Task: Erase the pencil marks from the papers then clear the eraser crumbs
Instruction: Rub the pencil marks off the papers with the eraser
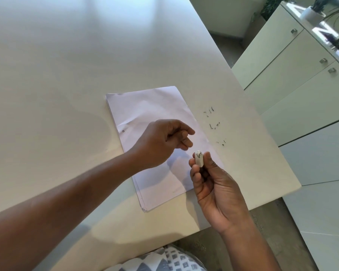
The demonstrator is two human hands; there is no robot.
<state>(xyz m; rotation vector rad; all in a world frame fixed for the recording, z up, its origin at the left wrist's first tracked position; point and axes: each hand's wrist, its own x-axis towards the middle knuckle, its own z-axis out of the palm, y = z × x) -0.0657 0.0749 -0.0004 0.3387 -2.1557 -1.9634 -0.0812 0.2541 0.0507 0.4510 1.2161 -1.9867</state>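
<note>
The right hand (215,184) pinches a smudged white eraser (199,158) upright; left hand (162,141) fingers curl loosely, empty, over paper (145,106).

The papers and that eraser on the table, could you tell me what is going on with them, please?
A person at a white table holds a small white eraser in the right hand, its tip smudged dark. The left hand hovers loosely curled over a stack of papers, whose top sheet looks nearly blank except one small dark spot. Dark eraser crumbs lie scattered on the table right of the stack, not yet cleared.
</note>
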